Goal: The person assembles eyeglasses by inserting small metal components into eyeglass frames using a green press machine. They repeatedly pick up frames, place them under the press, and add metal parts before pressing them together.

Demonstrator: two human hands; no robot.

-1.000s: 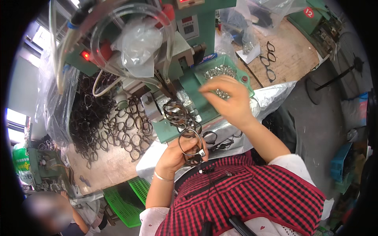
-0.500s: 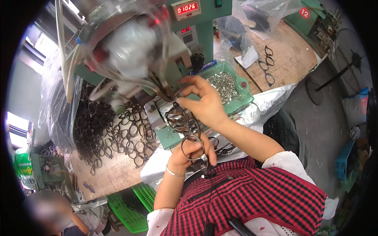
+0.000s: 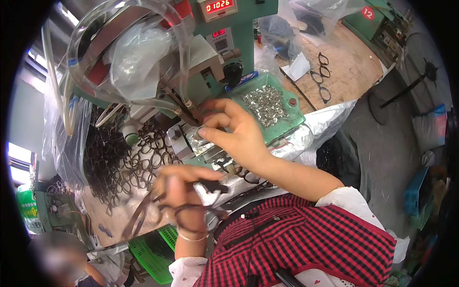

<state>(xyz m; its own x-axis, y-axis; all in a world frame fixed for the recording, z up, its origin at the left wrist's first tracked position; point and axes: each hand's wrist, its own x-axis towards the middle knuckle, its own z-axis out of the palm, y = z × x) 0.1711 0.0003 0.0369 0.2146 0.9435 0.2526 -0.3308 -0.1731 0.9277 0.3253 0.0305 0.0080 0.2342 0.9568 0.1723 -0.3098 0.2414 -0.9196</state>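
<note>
Left hand just swung clear, fingers round some glasses; right hand's by the machine, can't tell if its fingers hold anything.

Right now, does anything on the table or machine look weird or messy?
Yes: crumpled clear plastic is bunched among tubes on the green machine, an odd spot for it. Dark glasses frames at left lie in a tangled heap. Metal bits sit in their green tray. Glasses in the left hand are too blurred to check.
</note>
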